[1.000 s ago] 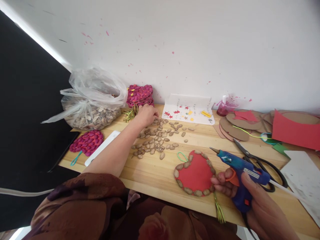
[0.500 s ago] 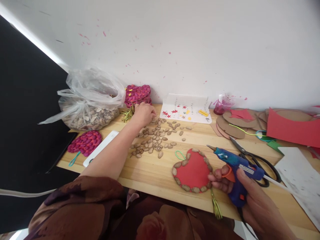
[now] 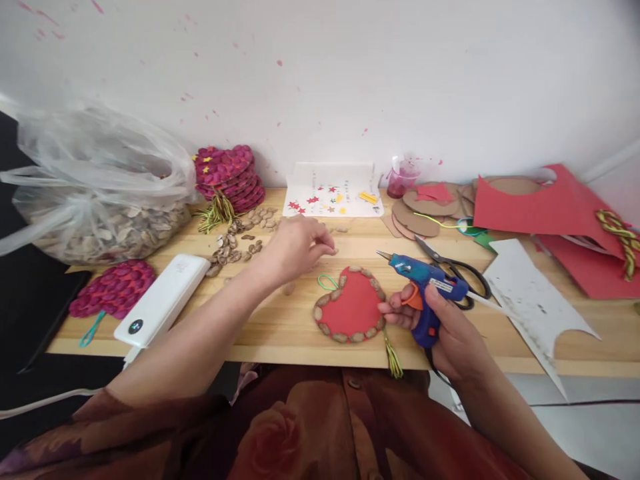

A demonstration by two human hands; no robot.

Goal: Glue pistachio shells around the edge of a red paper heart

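Note:
My right hand (image 3: 440, 327) grips a blue hot glue gun (image 3: 425, 283) with an orange trigger, its nozzle pointing left above a red heart cutout (image 3: 353, 309). Shells line the heart's edge, and it has a green loop and a tassel. My left hand (image 3: 295, 247) hovers just left of the heart's top, over the pile of loose shells (image 3: 240, 243). Its fingers are pinched together; what they hold is too small to make out.
A plastic bag of shells (image 3: 95, 200) stands far left, a stack of purple shell hearts (image 3: 227, 173) behind the pile, another purple heart (image 3: 113, 290) and a white power bank (image 3: 163, 300) front left. Black scissors (image 3: 453, 273), cardboard shapes (image 3: 417, 217), red paper (image 3: 545, 210) and a sticker sheet (image 3: 333, 190) lie right.
My left hand has drawn back from the far side of the shell pile toward the red heart. The camera has swung right, shifting everything leftward in view. The right hand still holds the glue gun.

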